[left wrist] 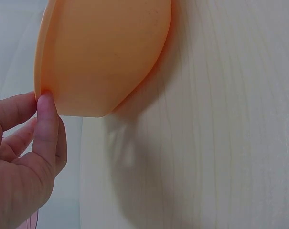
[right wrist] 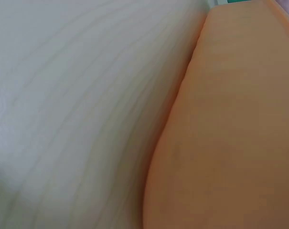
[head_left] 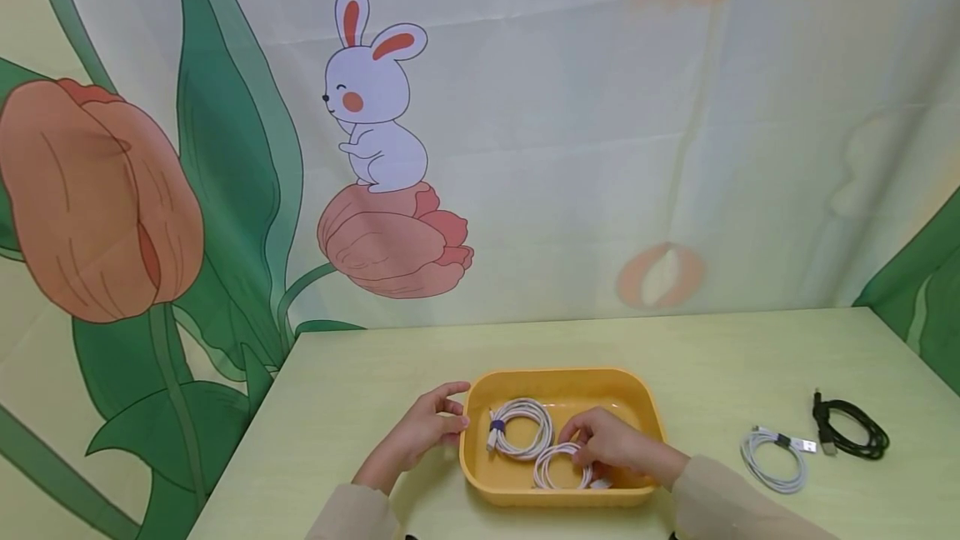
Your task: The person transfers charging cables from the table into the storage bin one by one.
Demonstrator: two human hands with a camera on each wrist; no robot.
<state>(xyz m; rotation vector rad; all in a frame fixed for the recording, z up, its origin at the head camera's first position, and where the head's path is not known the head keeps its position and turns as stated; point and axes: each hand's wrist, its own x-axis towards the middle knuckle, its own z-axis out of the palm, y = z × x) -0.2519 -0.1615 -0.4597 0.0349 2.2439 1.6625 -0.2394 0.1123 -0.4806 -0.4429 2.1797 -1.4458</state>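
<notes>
A yellow plastic bin (head_left: 558, 500) stands on the table with two coiled white cables inside. The left coil (head_left: 522, 450), tied with a dark blue strap, lies by the bin's left wall. My right hand (head_left: 606, 438) reaches into the bin and pinches the other white cable (head_left: 543, 467) at its right side; its plug end shows partly under the hand. At the bin's left end, my left hand (head_left: 427, 427) pinches the rim with thumb and fingertips. In the left wrist view the thumb (left wrist: 47, 112) presses the outer wall just under the rim. The right wrist view shows only the bin's outside (right wrist: 230, 124).
To the right of the bin lie a white coiled cable (head_left: 774, 486) with a dark tie and a black coiled cable (head_left: 870, 445). Behind the pale wood-grain table (head_left: 390, 348) hangs a printed curtain (head_left: 540, 148) with a rabbit and tulips.
</notes>
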